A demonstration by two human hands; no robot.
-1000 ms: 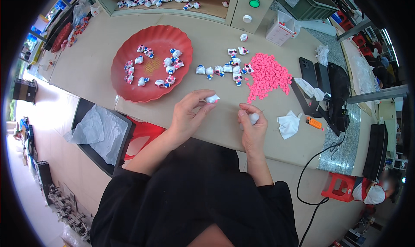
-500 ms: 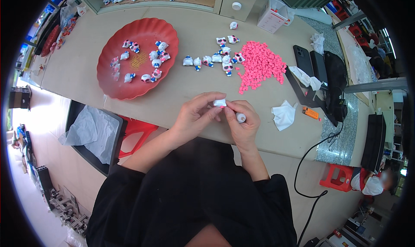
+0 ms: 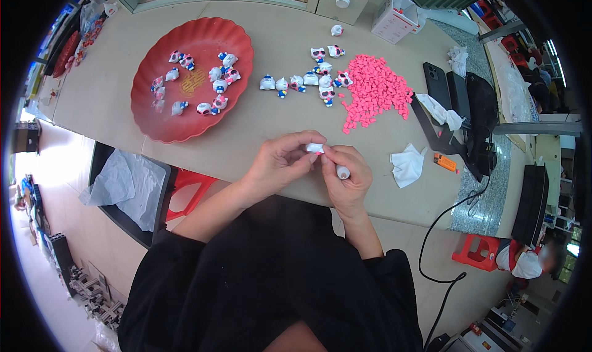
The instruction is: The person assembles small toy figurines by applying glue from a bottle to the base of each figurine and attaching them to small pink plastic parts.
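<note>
In front of my body, my left hand [image 3: 276,165] pinches a small white figurine [image 3: 314,148] between thumb and fingers. A bit of pink shows at the figurine's lower edge. My right hand [image 3: 350,185] is closed around a slim white tube [image 3: 343,172], and its thumb and forefinger tips meet the figurine's right side. Beyond my hands stand several cat-like figurines [image 3: 326,93] in white and blue with pink patches. Beside them on the right lies a heap of small pink pieces [image 3: 377,93].
A red scalloped plate [image 3: 161,114] with several figurines stands at the left. To the right lie a crumpled white tissue [image 3: 407,166], an orange lighter [image 3: 445,162] and a black phone [image 3: 435,81]. A white box [image 3: 393,20] is farther back. A black cable [image 3: 425,247] hangs off the table.
The view has shifted slightly, so the plate sits a little farther left in the picture. Both hands stay together on the figurine, with only a slight turn of the fingers.
</note>
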